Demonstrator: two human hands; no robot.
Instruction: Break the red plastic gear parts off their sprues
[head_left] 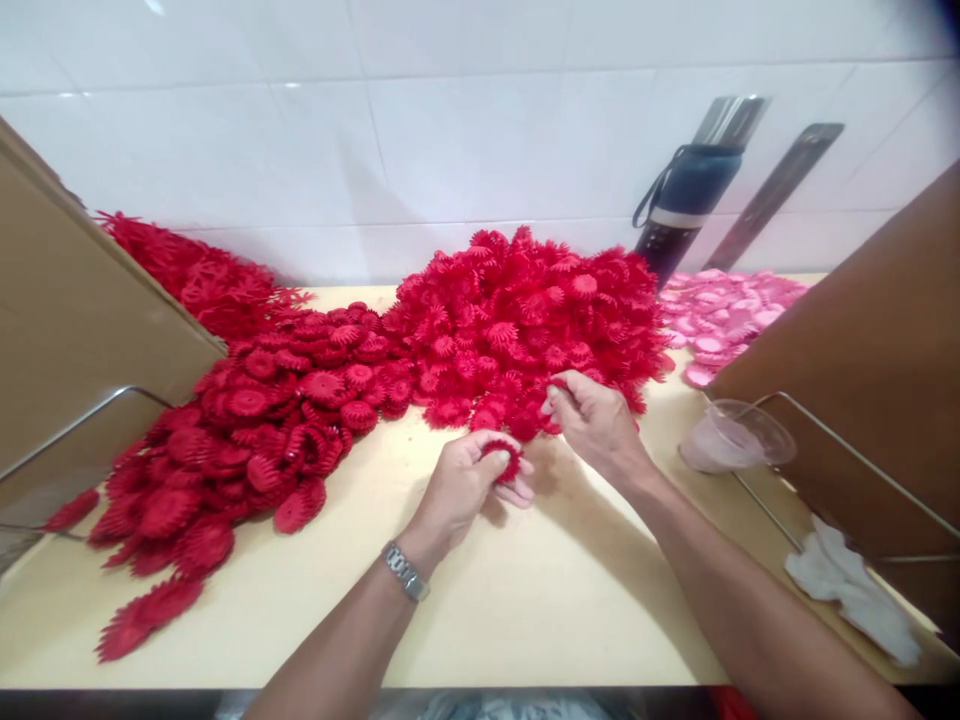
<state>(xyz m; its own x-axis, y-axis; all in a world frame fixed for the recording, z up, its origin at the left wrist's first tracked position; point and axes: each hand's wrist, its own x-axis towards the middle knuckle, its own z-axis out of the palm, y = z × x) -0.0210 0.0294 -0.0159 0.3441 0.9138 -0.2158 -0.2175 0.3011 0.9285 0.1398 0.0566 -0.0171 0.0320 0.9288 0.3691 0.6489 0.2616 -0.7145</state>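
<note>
1 silver linked wristwatch [404, 571]

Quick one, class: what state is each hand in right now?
Left hand: closed, holding a red flower.
Right hand: closed in a pinch beside the red pile; whether it grips anything cannot be told.

left hand [463, 482]: half-curled, thumb uppermost | right hand [596, 415]: pinched, farther forward
</note>
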